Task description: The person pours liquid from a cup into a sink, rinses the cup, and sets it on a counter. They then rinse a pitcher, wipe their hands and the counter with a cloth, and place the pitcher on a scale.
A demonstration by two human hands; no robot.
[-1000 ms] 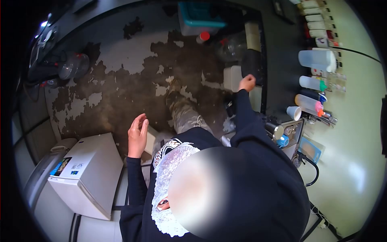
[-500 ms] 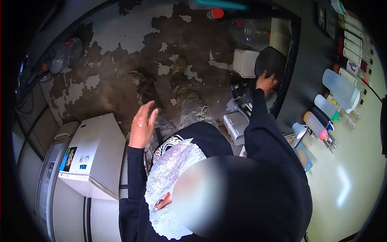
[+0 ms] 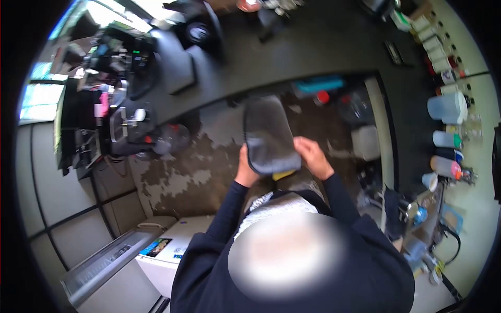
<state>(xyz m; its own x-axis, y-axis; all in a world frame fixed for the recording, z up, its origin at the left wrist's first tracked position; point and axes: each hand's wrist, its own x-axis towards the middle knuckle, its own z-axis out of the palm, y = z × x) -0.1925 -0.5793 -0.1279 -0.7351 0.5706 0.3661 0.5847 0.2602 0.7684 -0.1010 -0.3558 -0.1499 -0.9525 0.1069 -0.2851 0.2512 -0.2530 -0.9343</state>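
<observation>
Between my two hands is a dark grey oblong thing (image 3: 270,130) with rounded corners and a smooth, slightly shiny face. It is held up in front of my body over the floor, and I cannot tell its exact kind. My left hand (image 3: 246,168) grips its lower left edge, with most of the fingers hidden behind it. On its right edge, my right hand (image 3: 312,156) has its fingers closed on the side. A small yellow patch (image 3: 284,175) shows just under its lower end.
Black counters (image 3: 308,52) run ahead and along the right, holding machines (image 3: 138,68) at left. Bottles (image 3: 447,108) line the right side. Beneath the counter are a white bin (image 3: 366,142) and a red-capped jar (image 3: 321,97). A white freezer (image 3: 182,240) stands at lower left.
My view has swung up towards the front counter. My right hand has come from the low shelf to the middle. The dark oblong thing is now in both hands; my left hand was free.
</observation>
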